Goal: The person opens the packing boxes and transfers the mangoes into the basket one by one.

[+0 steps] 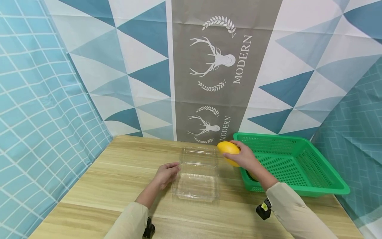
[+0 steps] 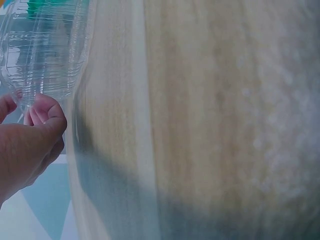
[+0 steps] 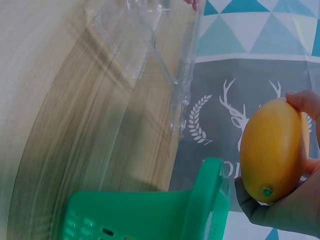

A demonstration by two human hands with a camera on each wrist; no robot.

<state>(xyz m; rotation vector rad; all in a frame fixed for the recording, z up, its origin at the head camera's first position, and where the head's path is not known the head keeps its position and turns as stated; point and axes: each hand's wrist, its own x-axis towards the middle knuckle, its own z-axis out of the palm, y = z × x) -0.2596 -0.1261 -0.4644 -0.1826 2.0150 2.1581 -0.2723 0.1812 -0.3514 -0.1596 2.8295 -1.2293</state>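
My right hand (image 1: 245, 158) grips a yellow-orange mango (image 1: 228, 147), holding it up by the near left corner of the green basket. In the right wrist view the mango (image 3: 274, 150) shows whole, a small greenish stem spot at its lower end, with fingers and thumb around its side. A clear plastic clamshell box (image 1: 195, 186) lies opened on the table, its lid (image 1: 199, 156) folded back towards the wall. At the box's left edge, my left hand (image 1: 167, 174) pinches the rim between thumb and fingers, as the left wrist view shows.
The green perforated basket (image 1: 298, 191) stands on the right of the wooden table (image 1: 125, 186). Something yellow (image 1: 253, 176) shows inside its near left corner, mostly behind my right forearm. A patterned cloth wall (image 1: 149, 66) rises behind the table, with blue tiled sheets at both sides.
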